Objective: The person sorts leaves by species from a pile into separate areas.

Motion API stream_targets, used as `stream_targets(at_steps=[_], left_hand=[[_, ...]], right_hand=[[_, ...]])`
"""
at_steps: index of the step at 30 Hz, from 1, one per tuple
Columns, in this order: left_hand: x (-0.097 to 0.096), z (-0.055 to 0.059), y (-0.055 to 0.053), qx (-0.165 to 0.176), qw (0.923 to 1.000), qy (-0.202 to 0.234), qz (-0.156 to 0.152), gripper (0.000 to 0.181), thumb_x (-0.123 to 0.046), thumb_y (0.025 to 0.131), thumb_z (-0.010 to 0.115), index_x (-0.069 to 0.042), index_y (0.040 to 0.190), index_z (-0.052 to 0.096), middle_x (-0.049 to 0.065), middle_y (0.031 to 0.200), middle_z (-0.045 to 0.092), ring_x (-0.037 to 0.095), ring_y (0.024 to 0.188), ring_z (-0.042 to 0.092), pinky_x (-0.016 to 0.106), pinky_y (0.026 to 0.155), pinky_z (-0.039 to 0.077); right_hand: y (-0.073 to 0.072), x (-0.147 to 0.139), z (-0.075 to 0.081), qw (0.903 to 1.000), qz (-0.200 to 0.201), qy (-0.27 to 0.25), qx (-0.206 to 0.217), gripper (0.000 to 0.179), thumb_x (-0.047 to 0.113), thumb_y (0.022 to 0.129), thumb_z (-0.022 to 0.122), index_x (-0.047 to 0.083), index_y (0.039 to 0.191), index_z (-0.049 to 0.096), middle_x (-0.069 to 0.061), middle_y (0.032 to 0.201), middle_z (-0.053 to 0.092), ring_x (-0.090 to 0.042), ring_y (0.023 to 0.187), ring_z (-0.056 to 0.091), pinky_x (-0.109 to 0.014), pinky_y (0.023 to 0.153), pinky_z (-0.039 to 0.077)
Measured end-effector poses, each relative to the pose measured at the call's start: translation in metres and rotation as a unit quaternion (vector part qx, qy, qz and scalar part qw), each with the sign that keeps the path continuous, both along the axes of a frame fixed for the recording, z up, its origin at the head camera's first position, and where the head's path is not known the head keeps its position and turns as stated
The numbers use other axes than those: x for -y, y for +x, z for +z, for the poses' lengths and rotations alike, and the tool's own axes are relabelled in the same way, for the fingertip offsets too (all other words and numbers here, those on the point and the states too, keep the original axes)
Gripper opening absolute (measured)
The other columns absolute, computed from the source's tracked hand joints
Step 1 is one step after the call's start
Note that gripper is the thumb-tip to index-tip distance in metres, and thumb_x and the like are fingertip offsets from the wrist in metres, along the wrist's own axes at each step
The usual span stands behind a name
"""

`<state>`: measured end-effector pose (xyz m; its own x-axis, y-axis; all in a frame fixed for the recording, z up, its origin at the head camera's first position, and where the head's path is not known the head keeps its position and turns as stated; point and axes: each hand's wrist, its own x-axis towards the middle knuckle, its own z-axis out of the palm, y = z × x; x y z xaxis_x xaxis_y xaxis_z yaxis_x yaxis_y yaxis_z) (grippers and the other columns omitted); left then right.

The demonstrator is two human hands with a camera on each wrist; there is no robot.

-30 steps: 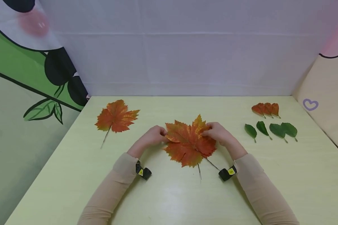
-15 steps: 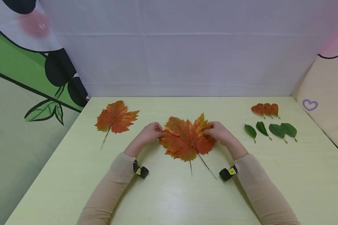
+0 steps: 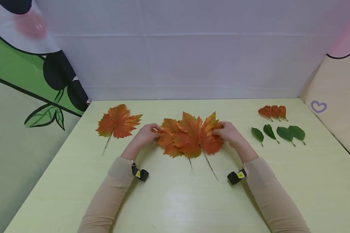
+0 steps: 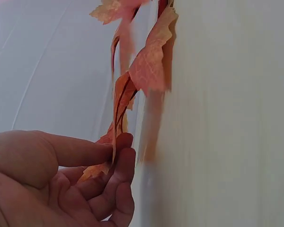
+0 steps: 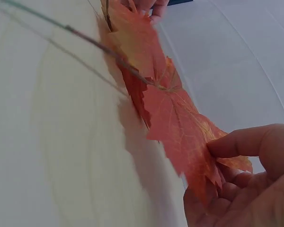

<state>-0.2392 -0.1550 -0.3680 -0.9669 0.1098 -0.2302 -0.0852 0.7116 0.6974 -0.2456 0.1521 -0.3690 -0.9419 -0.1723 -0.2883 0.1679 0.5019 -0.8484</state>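
Note:
Two overlapping orange maple leaves are held just over the table between the hands. My left hand [image 3: 146, 134] pinches the edge of the left maple leaf [image 3: 168, 142], which lies partly behind the other; the left wrist view shows that edge between thumb and fingers. My right hand [image 3: 228, 133] pinches the right side of the front maple leaf [image 5: 173, 118] between thumb and fingers. Both stems point down toward the front. How far the rear leaf reaches behind the front one is hidden.
Another orange maple leaf [image 3: 116, 122] lies at the table's back left. At the back right lie a row of small red-orange leaves [image 3: 273, 112] and several small green leaves [image 3: 285, 133]. A pale cloth wall [image 3: 175, 64] stands behind the table [image 3: 175, 200].
My left hand has moved left, drawing the rear leaf out sideways from behind the front one. The right hand has stayed nearly in place, and the leaves have shifted slightly toward the back.

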Motion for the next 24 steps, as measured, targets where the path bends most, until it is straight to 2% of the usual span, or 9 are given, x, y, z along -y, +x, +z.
stream_targets(at_steps=[4, 6, 8, 11, 13, 19, 24], left_hand=[[0.009, 0.002, -0.004, -0.001, 0.9999, -0.003, 0.012, 0.018, -0.012, 0.089, 0.055, -0.004, 0.105, 0.057, 0.008, 0.087, 0.055, 0.016, 0.067, 0.045, 0.026, 0.061, 0.038], [0.013, 0.002, -0.005, 0.001, 0.9998, -0.002, 0.019, 0.019, -0.012, 0.089, 0.054, -0.004, 0.106, 0.057, 0.009, 0.089, 0.055, 0.017, 0.068, 0.047, 0.026, 0.061, 0.039], [0.017, 0.002, -0.008, 0.009, 0.9996, 0.005, 0.027, 0.020, -0.013, 0.090, 0.053, -0.004, 0.108, 0.056, 0.010, 0.091, 0.056, 0.018, 0.070, 0.048, 0.026, 0.062, 0.040], [0.024, 0.003, -0.013, 0.012, 0.9993, 0.010, 0.034, 0.021, -0.014, 0.092, 0.050, -0.004, 0.110, 0.056, 0.012, 0.095, 0.056, 0.020, 0.075, 0.050, 0.026, 0.064, 0.041], [0.028, 0.003, -0.017, 0.009, 0.9992, 0.012, 0.037, 0.021, -0.013, 0.092, 0.049, -0.003, 0.110, 0.055, 0.013, 0.098, 0.055, 0.021, 0.078, 0.050, 0.026, 0.065, 0.041], [0.037, 0.009, -0.031, -0.007, 0.9992, 0.010, 0.038, 0.021, -0.010, 0.092, 0.049, 0.001, 0.108, 0.055, 0.016, 0.103, 0.055, 0.022, 0.081, 0.050, 0.029, 0.070, 0.041], [0.045, 0.014, -0.042, -0.013, 0.9991, 0.005, 0.039, 0.021, -0.009, 0.092, 0.047, 0.001, 0.108, 0.055, 0.016, 0.102, 0.055, 0.022, 0.076, 0.048, 0.032, 0.070, 0.041]], right_hand=[[-0.001, -0.002, 0.000, 0.9999, -0.007, 0.014, 0.002, 0.040, 0.013, 0.088, 0.052, -0.006, 0.122, 0.044, -0.016, 0.113, 0.047, -0.019, 0.088, 0.045, -0.025, 0.071, 0.040], [-0.001, -0.002, 0.000, 0.9999, -0.011, 0.011, 0.005, 0.045, 0.013, 0.088, 0.052, -0.007, 0.126, 0.041, -0.017, 0.118, 0.046, -0.019, 0.090, 0.045, -0.025, 0.072, 0.040], [-0.002, -0.002, 0.000, 0.9999, -0.013, 0.007, 0.002, 0.042, 0.012, 0.088, 0.052, -0.007, 0.124, 0.043, -0.016, 0.111, 0.048, -0.017, 0.084, 0.046, -0.024, 0.069, 0.040], [-0.003, -0.003, -0.001, 0.9998, -0.020, 0.004, -0.002, 0.029, 0.010, 0.087, 0.053, -0.006, 0.110, 0.049, -0.010, 0.094, 0.048, -0.013, 0.072, 0.044, -0.022, 0.061, 0.039], [-0.003, -0.003, -0.002, 0.9998, -0.021, 0.005, -0.003, 0.027, 0.009, 0.087, 0.053, -0.007, 0.108, 0.049, -0.009, 0.093, 0.047, -0.012, 0.071, 0.043, -0.021, 0.060, 0.039], [-0.002, -0.003, -0.004, 0.9996, -0.025, 0.008, 0.006, 0.041, 0.010, 0.087, 0.053, -0.009, 0.122, 0.044, -0.017, 0.114, 0.047, -0.017, 0.084, 0.046, -0.021, 0.066, 0.041], [-0.003, -0.002, -0.005, 0.9996, -0.027, 0.011, 0.007, 0.039, 0.010, 0.088, 0.053, -0.009, 0.121, 0.045, -0.018, 0.115, 0.048, -0.018, 0.087, 0.047, -0.021, 0.067, 0.042]])
